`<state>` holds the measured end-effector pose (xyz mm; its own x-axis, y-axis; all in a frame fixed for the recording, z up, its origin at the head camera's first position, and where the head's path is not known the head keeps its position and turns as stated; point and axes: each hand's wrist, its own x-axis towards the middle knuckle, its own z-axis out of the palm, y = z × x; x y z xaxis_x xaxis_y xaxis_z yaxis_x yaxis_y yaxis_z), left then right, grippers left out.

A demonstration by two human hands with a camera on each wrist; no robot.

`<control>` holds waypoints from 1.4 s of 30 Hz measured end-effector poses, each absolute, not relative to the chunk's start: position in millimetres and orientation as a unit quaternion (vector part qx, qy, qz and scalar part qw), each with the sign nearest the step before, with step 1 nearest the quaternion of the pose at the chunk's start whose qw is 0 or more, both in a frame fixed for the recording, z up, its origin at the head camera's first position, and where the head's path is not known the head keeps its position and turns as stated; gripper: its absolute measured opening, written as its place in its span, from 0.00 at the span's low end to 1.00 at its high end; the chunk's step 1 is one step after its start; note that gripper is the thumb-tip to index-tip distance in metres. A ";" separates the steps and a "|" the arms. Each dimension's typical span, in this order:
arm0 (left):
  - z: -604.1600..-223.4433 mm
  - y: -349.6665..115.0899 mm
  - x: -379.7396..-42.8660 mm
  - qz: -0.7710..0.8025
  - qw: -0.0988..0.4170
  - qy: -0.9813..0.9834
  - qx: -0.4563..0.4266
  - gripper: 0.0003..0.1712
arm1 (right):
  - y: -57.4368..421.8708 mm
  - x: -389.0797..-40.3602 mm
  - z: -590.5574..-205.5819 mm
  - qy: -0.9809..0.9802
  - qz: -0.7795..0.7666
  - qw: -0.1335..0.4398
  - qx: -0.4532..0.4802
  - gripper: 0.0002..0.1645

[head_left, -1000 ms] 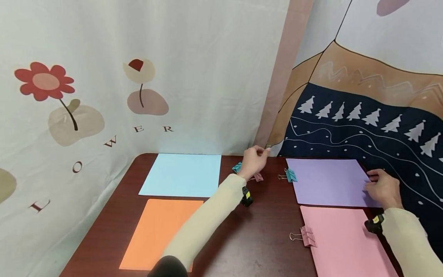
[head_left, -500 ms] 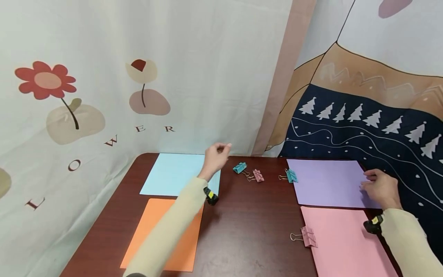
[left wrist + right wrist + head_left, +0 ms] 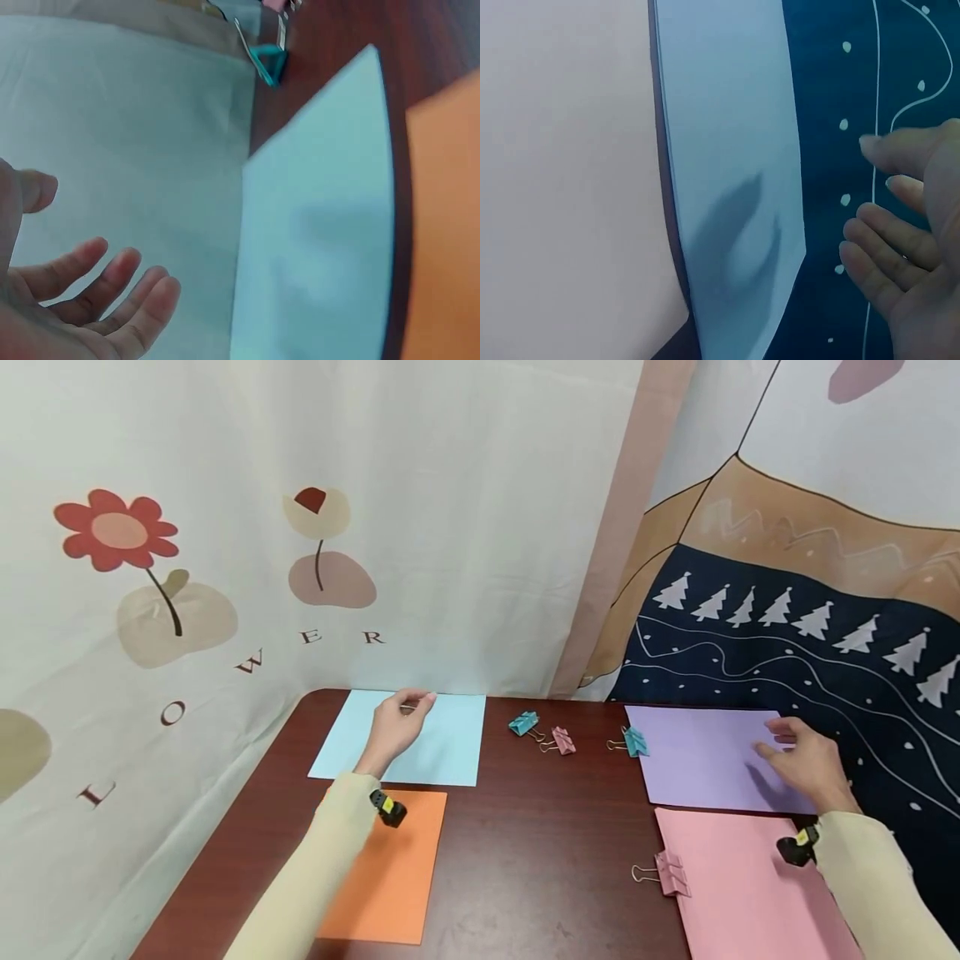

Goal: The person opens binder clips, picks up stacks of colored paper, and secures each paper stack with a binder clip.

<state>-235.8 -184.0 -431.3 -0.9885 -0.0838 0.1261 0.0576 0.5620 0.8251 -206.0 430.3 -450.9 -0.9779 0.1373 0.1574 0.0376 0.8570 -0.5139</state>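
My left hand [image 3: 395, 729] hovers over the light blue paper [image 3: 450, 752], its fingers loosely curled; the left wrist view shows nothing between thumb and fingers. Over the right part of the purple paper [image 3: 697, 756] hangs my right hand [image 3: 810, 764], relaxed and holding nothing, its shadow falling on the sheet. A teal binder clip [image 3: 635, 742] grips the purple paper's left edge. Below it, a pink binder clip [image 3: 672, 873] is clamped on the left edge of the pink paper [image 3: 742, 885]. Another teal binder clip [image 3: 523, 722] and another pink binder clip [image 3: 562, 741] lie loose near the table's back edge.
Orange paper [image 3: 405, 868] lies in front of the light blue sheet, partly under the left forearm. The dark brown table [image 3: 540, 852] meets a pale curtain [image 3: 465, 527] with flower prints at the back. A navy cloth [image 3: 720, 652] with white trees hangs at the right.
My left hand has moved left from above the loose clips to over the light blue paper. My right hand has shifted slightly left and lifted away from the purple paper's right edge.
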 end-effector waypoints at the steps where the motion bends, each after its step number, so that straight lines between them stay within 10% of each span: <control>1: -432.9 -188.7 -233.3 -0.464 0.074 -0.883 0.008 0.33 | 429.0 -206.4 -450.8 -0.959 0.264 0.093 -0.039 0.34; 42: -457.3 -304.4 -137.4 -0.288 -0.040 -0.955 -0.056 0.61 | 328.9 -221.8 -424.2 -0.976 0.199 0.024 0.088 0.61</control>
